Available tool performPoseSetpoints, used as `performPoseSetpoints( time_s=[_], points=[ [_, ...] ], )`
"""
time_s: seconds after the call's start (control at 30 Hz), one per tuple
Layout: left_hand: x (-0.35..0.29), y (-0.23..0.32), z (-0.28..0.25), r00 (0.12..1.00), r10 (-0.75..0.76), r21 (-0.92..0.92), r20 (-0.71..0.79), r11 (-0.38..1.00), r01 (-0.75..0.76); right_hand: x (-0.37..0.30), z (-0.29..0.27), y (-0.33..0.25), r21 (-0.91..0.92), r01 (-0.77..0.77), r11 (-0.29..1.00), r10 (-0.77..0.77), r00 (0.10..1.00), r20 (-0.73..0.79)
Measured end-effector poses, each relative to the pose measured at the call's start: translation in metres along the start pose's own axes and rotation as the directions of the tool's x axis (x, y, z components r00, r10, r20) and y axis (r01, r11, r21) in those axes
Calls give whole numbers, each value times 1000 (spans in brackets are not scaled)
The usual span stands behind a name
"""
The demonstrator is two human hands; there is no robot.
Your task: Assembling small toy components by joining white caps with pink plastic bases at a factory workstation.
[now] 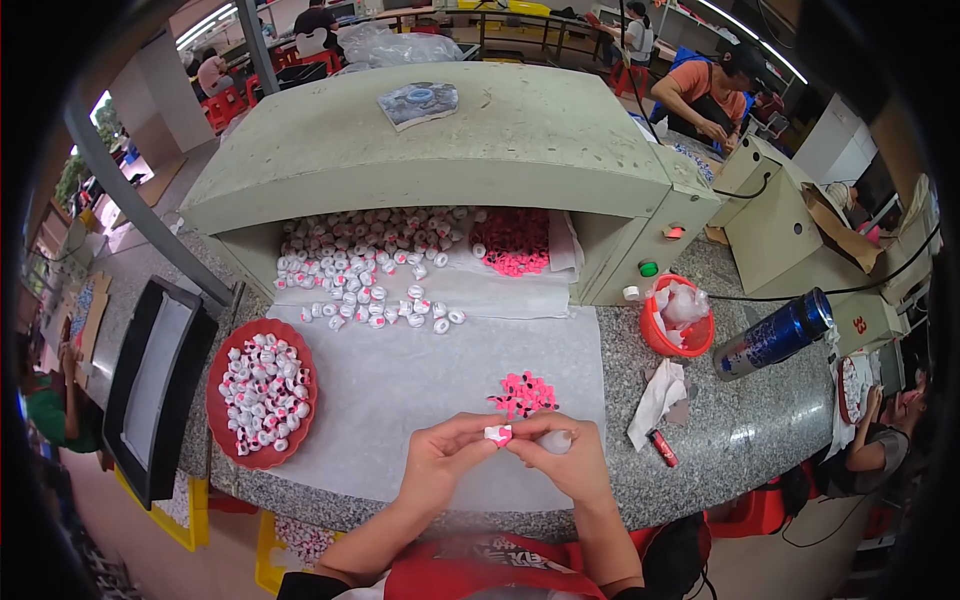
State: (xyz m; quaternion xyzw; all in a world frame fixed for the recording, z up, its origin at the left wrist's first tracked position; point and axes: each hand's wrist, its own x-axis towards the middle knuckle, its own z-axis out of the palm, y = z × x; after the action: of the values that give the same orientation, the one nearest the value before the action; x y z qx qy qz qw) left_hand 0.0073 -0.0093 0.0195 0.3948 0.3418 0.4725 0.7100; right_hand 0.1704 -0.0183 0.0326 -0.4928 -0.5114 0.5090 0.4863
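Observation:
My left hand (436,458) and my right hand (574,468) meet over the white paper sheet (400,400). Between their fingertips is a small rounded white piece with a pink part (498,434). A translucent whitish object (557,441) also rests in the fingers of my right hand; its kind is not clear. Just beyond lies a little heap of flat pink pieces with dark spots (523,394). On the left, a red scalloped dish (217,425) holds many white pieces with pink and dark marks. More white pieces (365,290) spread from the opening of the pale green machine (430,170).
Inside the machine sits a darker pink pile (512,240). To the right stand a red basket with plastic bags (655,335), a blue and steel bottle (775,335), crumpled tissue (658,395) and a small red tube (662,448). A black tray (160,400) is at left. Other people work nearby.

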Motion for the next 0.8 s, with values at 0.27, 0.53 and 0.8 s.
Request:
performPoseSetpoints(
  time_s=[0.27,0.53,0.8],
  points=[
    [3,0,3,997,82,57,13,995,-82,-1,-2,10,120,-164,979,170,985,-41],
    [5,-9,7,900,433,598,44,710,-371,-9,8,9,-377,274,885,-357,918,-170],
    [3,-10,8,844,504,800,186,420,-427,-11,9,5,-538,361,761,-484,869,-101]
  ],
)
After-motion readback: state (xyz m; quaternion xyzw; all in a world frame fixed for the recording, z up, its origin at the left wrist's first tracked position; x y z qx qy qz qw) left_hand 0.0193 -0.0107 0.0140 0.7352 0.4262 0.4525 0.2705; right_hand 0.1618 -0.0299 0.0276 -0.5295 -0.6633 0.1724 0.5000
